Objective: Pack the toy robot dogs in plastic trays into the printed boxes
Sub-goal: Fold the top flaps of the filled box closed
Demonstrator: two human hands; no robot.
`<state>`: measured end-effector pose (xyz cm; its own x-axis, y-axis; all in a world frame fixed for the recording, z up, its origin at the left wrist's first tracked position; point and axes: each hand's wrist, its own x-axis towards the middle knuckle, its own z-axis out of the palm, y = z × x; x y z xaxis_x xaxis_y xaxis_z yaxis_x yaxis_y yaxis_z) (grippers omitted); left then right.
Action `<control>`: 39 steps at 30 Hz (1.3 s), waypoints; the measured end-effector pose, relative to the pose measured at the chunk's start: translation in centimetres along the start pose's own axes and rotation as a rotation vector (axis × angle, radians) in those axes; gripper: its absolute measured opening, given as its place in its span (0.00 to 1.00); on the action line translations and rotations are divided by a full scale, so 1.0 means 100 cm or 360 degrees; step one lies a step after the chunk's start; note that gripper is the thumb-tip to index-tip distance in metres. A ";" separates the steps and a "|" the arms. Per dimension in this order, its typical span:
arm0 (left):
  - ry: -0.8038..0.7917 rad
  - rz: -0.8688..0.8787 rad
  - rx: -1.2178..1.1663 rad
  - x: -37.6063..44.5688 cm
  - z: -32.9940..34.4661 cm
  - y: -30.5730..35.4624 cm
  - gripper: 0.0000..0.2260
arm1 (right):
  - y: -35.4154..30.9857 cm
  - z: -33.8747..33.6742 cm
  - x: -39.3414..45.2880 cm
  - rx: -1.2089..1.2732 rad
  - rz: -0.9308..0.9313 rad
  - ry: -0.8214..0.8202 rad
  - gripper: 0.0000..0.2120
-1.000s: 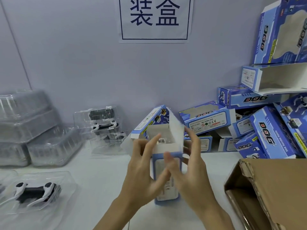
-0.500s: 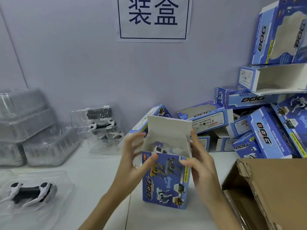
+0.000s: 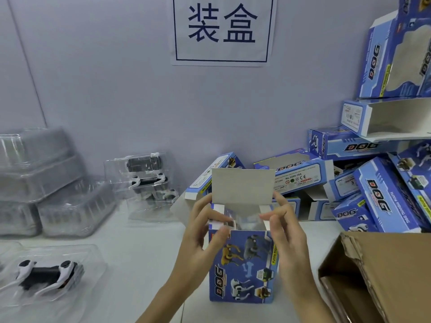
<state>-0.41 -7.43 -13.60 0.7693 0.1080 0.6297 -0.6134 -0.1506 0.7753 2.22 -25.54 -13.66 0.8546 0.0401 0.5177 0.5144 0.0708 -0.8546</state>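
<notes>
White table (image 3: 140, 241), "DOG" box (image 3: 242, 266), contents blurred

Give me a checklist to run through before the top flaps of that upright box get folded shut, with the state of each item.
1. Printed box stands upright on the white table: ok.
2. Top lid flap raised, clear of the opening: ok.
3. Left hand fingers at the left side flap: ok.
4. Right hand fingers at the right side flap: ok.
5. Tray with the toy dog fully seated below the rim: cannot tell; only a blurred pale shape shows inside.
6. Side flaps folded inward: not ok, both are only partly turned in.
</notes>
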 end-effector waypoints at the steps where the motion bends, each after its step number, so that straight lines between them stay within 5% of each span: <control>1: 0.0025 0.0026 0.0000 0.002 0.001 0.003 0.12 | -0.002 0.002 0.001 -0.0052 -0.0012 0.0050 0.25; 6: 0.0021 -0.0067 -0.0251 0.004 0.004 0.007 0.08 | -0.005 0.010 -0.001 0.0019 -0.0093 0.0194 0.14; 10: -0.0011 -0.0026 -0.0416 0.007 -0.001 0.011 0.16 | -0.006 0.013 -0.003 0.0226 -0.0137 0.0225 0.15; 16: -0.0345 -0.0053 0.0049 0.010 -0.026 0.007 0.20 | -0.002 0.016 -0.007 0.0302 -0.0178 0.0172 0.14; 22: -0.0166 -0.0225 -0.0055 0.010 -0.014 0.021 0.27 | 0.002 0.017 -0.009 0.0081 -0.0235 0.0138 0.13; 33: -0.0214 -0.0112 -0.0042 0.013 -0.013 0.024 0.16 | 0.001 0.019 -0.010 -0.0001 -0.0297 0.0211 0.19; 39: -0.0290 -0.0122 -0.0235 0.010 -0.013 0.025 0.13 | 0.001 0.015 -0.009 -0.0064 -0.0447 0.0190 0.13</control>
<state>-1.40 -6.39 -11.02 0.8260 -0.0673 0.5596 -0.5610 -0.0022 0.8278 1.40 -24.07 -14.17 0.6796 -0.0928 0.7277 0.7321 0.0230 -0.6808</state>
